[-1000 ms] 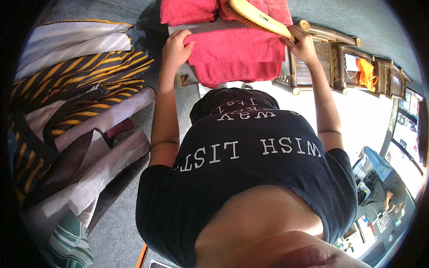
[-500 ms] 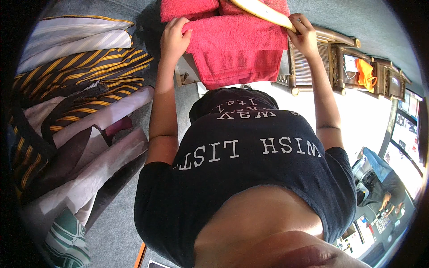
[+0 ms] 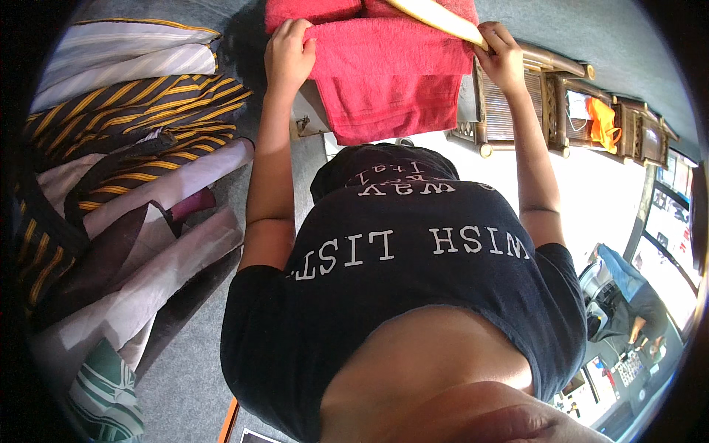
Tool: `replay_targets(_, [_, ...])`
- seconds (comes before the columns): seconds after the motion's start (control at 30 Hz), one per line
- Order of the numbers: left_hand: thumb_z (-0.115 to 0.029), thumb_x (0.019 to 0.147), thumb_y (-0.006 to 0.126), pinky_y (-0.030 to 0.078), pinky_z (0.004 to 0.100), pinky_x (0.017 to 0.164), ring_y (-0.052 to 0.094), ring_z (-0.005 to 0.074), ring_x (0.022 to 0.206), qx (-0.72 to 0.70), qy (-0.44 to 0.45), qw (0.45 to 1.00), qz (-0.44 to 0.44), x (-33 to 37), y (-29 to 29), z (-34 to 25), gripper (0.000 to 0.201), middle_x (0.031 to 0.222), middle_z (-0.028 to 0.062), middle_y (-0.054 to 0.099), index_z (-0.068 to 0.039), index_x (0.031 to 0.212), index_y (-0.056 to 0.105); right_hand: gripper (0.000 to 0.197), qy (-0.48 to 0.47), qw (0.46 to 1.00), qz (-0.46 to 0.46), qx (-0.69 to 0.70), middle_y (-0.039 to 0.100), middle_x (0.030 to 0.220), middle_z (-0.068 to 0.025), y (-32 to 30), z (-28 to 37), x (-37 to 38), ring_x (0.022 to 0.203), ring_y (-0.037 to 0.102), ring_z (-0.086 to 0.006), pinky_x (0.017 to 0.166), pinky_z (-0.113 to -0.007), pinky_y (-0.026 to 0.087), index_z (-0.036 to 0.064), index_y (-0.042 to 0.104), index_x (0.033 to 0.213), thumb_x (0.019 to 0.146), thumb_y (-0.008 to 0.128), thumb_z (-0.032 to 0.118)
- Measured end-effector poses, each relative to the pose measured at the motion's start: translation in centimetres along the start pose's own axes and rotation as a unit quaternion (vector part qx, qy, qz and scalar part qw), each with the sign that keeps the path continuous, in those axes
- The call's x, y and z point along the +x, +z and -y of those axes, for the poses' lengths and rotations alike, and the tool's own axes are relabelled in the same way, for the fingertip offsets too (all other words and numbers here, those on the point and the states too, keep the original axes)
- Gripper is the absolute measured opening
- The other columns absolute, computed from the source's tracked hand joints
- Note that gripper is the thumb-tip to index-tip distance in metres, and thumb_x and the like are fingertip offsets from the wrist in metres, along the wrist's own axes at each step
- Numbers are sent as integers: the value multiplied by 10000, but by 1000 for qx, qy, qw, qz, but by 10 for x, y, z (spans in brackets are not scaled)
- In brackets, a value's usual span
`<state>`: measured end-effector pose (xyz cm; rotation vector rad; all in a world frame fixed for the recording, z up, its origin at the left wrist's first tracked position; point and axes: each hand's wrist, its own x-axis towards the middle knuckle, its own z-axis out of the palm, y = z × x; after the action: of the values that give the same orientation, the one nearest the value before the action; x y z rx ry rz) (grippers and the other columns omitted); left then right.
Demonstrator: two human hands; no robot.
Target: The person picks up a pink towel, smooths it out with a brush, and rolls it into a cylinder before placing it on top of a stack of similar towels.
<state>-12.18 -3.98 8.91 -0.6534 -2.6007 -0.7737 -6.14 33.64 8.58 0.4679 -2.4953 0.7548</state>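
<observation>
A red terry towel (image 3: 388, 50) is spread between my two hands at the top of the view, with a folded-over band across it and a lower part hanging toward me. My left hand (image 3: 290, 59) grips the towel's left edge, fingers curled over it. At the opposite edge my right hand (image 3: 503, 60) pinches the towel's corner. A pale yellow curved strip (image 3: 439, 21) lies slanting over the red cloth, its near end at my right fingers; its kind is unclear. Behind are folded red towels (image 3: 314, 9), cut off by the frame.
Clothes hang at the left, among them black-and-yellow striped garments (image 3: 159, 103) and pale ones (image 3: 140, 52). Bamboo furniture (image 3: 513, 100) stands at the right with an orange cloth (image 3: 604, 124) on it. Farther right, a person (image 3: 642, 317) is beside a desk with a keyboard (image 3: 630, 367).
The lower edge of the towel's folded band has risen slightly, and the hanging part has shifted a little. My left hand has moved up slightly; both hands keep their hold.
</observation>
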Motion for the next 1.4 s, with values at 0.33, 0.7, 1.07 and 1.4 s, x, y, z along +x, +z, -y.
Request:
replay_targets(0.33, [-31, 718, 647, 457, 429, 789, 580, 357, 888, -42, 5, 999, 1, -23, -3, -9, 191, 885, 146, 596, -22, 899, 586, 300, 0, 999, 37, 2, 600, 1028, -63, -6, 7, -19, 832, 650, -264, 686, -352, 536, 66, 664, 1008, 717, 735, 56])
replay_targets(0.7, [-50, 618, 678, 412, 427, 847, 543, 319, 933, -100, 9, 993, 69, -95, -22, -32, 273, 890, 95, 548, -69, 873, 584, 288, 84, 984, 143, 63, 581, 1066, -80, -23, 39, -79, 860, 661, -243, 701, -358, 556, 58, 661, 1005, 724, 721, 45])
replay_targets(1.07, [-369, 733, 740, 377, 427, 856, 543, 261, 918, -21, 11, 974, 225, -126, -14, -51, 329, 942, 40, 560, -104, 897, 633, 394, 120, 959, 254, 28, 516, 1056, -90, -14, 74, -119, 765, 661, -272, 660, -392, 565, 144, 608, 1162, 833, 699, 341])
replay_targets(1.4, [-405, 873, 547, 209, 493, 1122, 354, 353, 1347, 69, 25, 981, 180, -122, 56, -60, 575, 1401, 197, 440, -53, 1326, 500, 634, 135, 956, 257, -35, 533, 863, -80, 26, 121, -138, 632, 617, -288, 566, -404, 546, 356, 462, 1371, 832, 579, 44])
